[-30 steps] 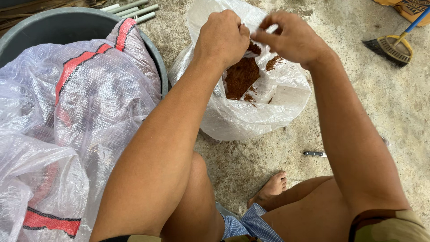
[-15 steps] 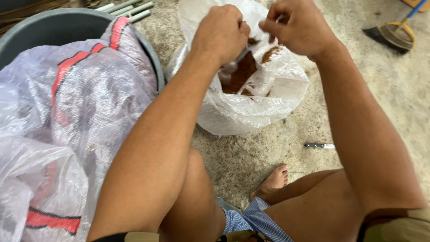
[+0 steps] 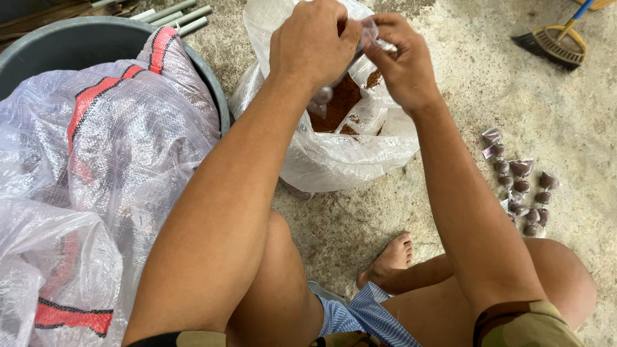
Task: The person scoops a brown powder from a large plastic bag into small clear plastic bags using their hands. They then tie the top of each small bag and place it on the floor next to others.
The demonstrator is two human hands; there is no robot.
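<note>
Head view: the left hand [image 3: 313,44] and right hand [image 3: 400,61] pinch a small clear pouch [image 3: 371,33] between closed fingers, directly above an open sack [image 3: 334,154] of brown powder. A slack grip could spill powder onto the floor. The tub [image 3: 218,96] crowds the left; filled pouches [image 3: 520,189] lie right, broom [image 3: 553,42] beyond.

Both hands rose from the mouth of the large clear sack [image 3: 334,154] and met above it. The left hand [image 3: 315,42] and right hand [image 3: 402,64] pinched what looked like a small clear bag [image 3: 371,32] between them. A cluster of small filled packets [image 3: 524,189] came into view on the floor's right side.
</note>
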